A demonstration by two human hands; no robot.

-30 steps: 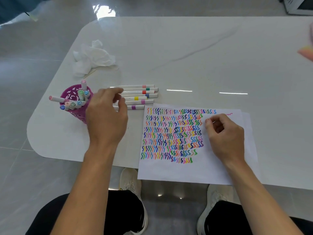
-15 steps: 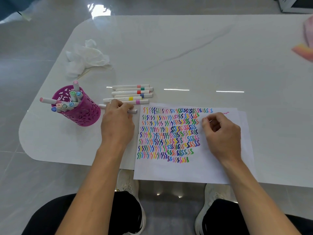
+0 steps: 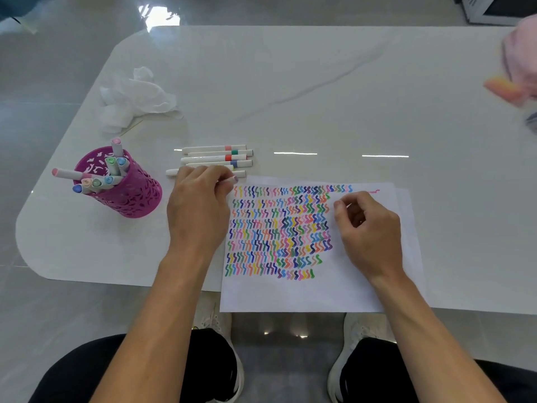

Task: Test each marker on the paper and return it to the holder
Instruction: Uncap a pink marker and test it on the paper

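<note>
Left hand and right hand bare, both forearms uncovered all the way to the bottom frame edge. Black pants on both thighs, plain matte fabric, length cut off by the frame. White sneakers on both feet: left shoe shows white laces, right shoe has a rounded white toe. Both shoes are partly hidden behind arms and thighs.

The holder stands near the desk's front left corner. Right of it loose markers lie in a row, the paper overhangs the front edge, and a tissue lies behind the holder.
</note>
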